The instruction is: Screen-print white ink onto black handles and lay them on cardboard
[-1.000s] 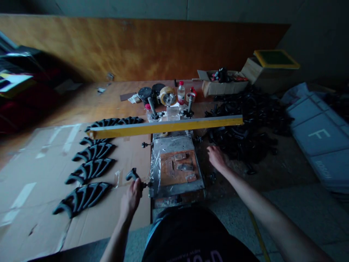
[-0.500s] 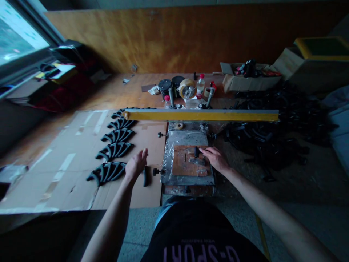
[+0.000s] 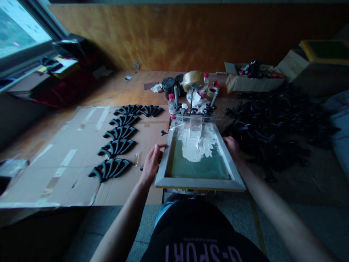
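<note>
A silkscreen printing frame (image 3: 200, 183) lies lowered over the small press in front of me, a metal rim around green mesh. Thick white ink (image 3: 193, 151) is smeared over the mesh's upper part, beneath a clear squeegee blade (image 3: 195, 125). At the left rim, my left hand (image 3: 152, 163) is closed, its index finger reaching onto the edge. My right hand (image 3: 231, 146) holds the right rim, its fingertips partly hidden. Beside my left wrist, a dark curved piece shows only its tip. Rows of black curved handles (image 3: 110, 170) lie on the cardboard (image 3: 65, 145) at left.
A dark heap of black parts (image 3: 267, 134) covers the table at right. Behind the press stand a tape roll (image 3: 193, 80), a dark tub (image 3: 168, 86) and red-capped bottles (image 3: 171, 105). An open carton (image 3: 245, 83) sits at back right. A black knob (image 3: 163, 133) juts out left.
The frame has swung down from its raised, edge-on position and covers the press bed. Both hands have moved to its sides; my right hand has left the small black piece on the bed.
</note>
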### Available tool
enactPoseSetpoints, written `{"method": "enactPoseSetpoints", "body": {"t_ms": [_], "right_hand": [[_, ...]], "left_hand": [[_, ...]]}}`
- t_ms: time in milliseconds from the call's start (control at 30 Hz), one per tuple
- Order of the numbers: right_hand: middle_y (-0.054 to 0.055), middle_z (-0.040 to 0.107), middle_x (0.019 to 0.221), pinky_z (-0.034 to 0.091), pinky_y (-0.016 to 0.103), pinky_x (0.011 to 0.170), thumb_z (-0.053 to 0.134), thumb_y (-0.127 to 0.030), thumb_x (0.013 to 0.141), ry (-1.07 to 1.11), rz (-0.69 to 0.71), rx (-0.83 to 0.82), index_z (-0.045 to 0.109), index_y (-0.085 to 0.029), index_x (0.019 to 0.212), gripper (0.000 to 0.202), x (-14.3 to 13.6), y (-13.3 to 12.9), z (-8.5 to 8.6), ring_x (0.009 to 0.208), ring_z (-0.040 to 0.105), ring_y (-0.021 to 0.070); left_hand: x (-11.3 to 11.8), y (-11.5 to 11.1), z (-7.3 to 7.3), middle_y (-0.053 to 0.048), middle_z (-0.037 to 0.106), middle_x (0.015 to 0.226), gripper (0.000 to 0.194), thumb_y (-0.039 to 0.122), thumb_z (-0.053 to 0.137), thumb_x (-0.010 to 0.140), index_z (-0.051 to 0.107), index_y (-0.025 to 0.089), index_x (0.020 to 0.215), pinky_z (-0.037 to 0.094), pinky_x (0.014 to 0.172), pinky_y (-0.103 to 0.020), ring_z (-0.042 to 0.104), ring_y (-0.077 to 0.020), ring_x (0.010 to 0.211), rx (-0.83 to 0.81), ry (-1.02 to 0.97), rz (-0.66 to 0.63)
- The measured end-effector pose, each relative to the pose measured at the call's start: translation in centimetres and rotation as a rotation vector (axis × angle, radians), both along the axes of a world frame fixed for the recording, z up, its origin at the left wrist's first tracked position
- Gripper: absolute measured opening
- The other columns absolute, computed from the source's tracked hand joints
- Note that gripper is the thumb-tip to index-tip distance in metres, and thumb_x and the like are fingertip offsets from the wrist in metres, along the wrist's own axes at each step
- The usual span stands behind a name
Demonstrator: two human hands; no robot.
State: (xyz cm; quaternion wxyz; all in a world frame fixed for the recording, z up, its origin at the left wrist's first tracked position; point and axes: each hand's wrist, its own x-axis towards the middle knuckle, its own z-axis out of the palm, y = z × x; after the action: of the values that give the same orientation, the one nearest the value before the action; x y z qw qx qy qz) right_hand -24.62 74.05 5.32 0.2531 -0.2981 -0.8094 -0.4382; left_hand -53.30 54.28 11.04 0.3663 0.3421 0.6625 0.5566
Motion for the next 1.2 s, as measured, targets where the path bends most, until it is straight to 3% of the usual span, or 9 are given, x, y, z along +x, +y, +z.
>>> {"method": "enactPoseSetpoints", "body": {"t_ms": [67, 200, 300, 433, 567, 867, 967, 1133, 1200], "right_hand": [[0.008, 0.069, 0.090, 0.055, 0.024, 0.072, 0.049, -0.012, 0.090, 0.194, 0.033, -0.230, 0.071, -0.010, 0.100, 0.024, -1.2, 1.7, 1.5, 0.079, 0.065, 0.0156], [0.015, 0.058, 0.124, 0.049, 0.039, 0.092, 0.072, -0.023, 0.079, 0.336, 0.196, -0.815, 0.060, -0.013, 0.121, 0.045, -7.4, 1.8, 3.3, 0.111, 0.056, 0.0273], [0.010, 0.065, 0.099, 0.047, 0.035, 0.085, 0.068, -0.020, 0.081, 0.160, 0.206, -1.036, 0.064, -0.016, 0.100, 0.020, -9.8, -0.6, 2.6, 0.097, 0.058, 0.0244], [0.007, 0.066, 0.088, 0.045, 0.030, 0.079, 0.055, -0.005, 0.081, -0.072, 0.415, -1.047, 0.064, -0.018, 0.087, 0.016, -7.0, -4.0, 1.1, 0.089, 0.058, 0.0204], [0.004, 0.066, 0.083, 0.044, 0.029, 0.075, 0.056, -0.001, 0.075, -0.243, 0.673, -1.081, 0.066, -0.018, 0.084, 0.022, -4.7, -4.7, 2.0, 0.083, 0.058, 0.0187], [0.008, 0.068, 0.093, 0.047, 0.033, 0.078, 0.053, -0.006, 0.084, -0.044, 0.651, -0.963, 0.068, -0.017, 0.098, 0.023, -4.9, -7.3, -0.1, 0.089, 0.059, 0.0209], [0.005, 0.068, 0.088, 0.048, 0.031, 0.077, 0.062, -0.017, 0.086, 0.010, 0.599, -1.030, 0.069, -0.020, 0.100, 0.016, -5.5, -6.6, 0.7, 0.085, 0.061, 0.0199], [0.004, 0.069, 0.108, 0.051, 0.033, 0.084, 0.070, -0.026, 0.083, 0.315, 0.400, -1.080, 0.051, -0.029, 0.139, 0.058, -8.1, -0.5, 5.6, 0.093, 0.064, 0.0200], [0.004, 0.071, 0.101, 0.052, 0.031, 0.078, 0.066, -0.029, 0.086, 0.470, 0.300, -1.084, 0.051, -0.027, 0.139, 0.056, -6.7, 2.7, 6.8, 0.084, 0.065, 0.0184]], "left_hand": [[0.2, -0.9, -3.5, 0.003, 0.053, 0.066, 0.064, 0.063, 0.048, 0.087, 0.057, 0.017, 0.131, 0.035, 0.049, -0.018, 0.046, -0.0089, 0.054, -0.101, -0.010, -0.020], [0.3, -0.6, -9.0, 0.000, 0.060, 0.079, 0.073, 0.057, 0.055, 0.083, 0.042, 0.022, 0.146, 0.038, 0.051, -0.019, 0.051, -0.0105, 0.059, -0.214, 0.084, -0.011], [0.1, -0.2, -10.8, -0.002, 0.063, 0.083, 0.068, 0.058, 0.051, 0.085, 0.045, 0.024, 0.144, 0.042, 0.055, -0.022, 0.056, -0.0132, 0.064, -0.268, 0.176, -0.016], [-0.3, -0.2, -11.4, -0.005, 0.069, 0.092, 0.063, 0.059, 0.048, 0.087, 0.049, 0.025, 0.141, 0.047, 0.068, -0.026, 0.062, -0.0169, 0.077, -0.292, 0.204, -0.019], [-0.2, -0.3, -11.4, -0.005, 0.070, 0.093, 0.062, 0.058, 0.048, 0.088, 0.049, 0.026, 0.140, 0.046, 0.066, -0.025, 0.063, -0.0169, 0.077, -0.288, 0.190, -0.013], [0.1, -0.3, -10.4, -0.004, 0.068, 0.085, 0.067, 0.058, 0.054, 0.083, 0.049, 0.021, 0.139, 0.042, 0.053, -0.021, 0.058, -0.0135, 0.064, -0.267, 0.096, 0.003], [0.2, -0.4, -9.6, -0.002, 0.067, 0.081, 0.067, 0.058, 0.055, 0.083, 0.049, 0.022, 0.139, 0.041, 0.053, -0.021, 0.058, -0.0132, 0.062, -0.266, 0.087, -0.001], [0.4, -0.8, -4.7, 0.001, 0.064, 0.075, 0.070, 0.063, 0.057, 0.080, 0.051, 0.023, 0.137, 0.040, 0.053, -0.021, 0.055, -0.0123, 0.059, -0.194, -0.001, 0.005], [0.5, -0.5, -1.9, 0.001, 0.061, 0.070, 0.063, 0.068, 0.050, 0.083, 0.061, 0.020, 0.124, 0.038, 0.051, -0.020, 0.050, -0.0104, 0.055, -0.125, -0.018, 0.039]]}}
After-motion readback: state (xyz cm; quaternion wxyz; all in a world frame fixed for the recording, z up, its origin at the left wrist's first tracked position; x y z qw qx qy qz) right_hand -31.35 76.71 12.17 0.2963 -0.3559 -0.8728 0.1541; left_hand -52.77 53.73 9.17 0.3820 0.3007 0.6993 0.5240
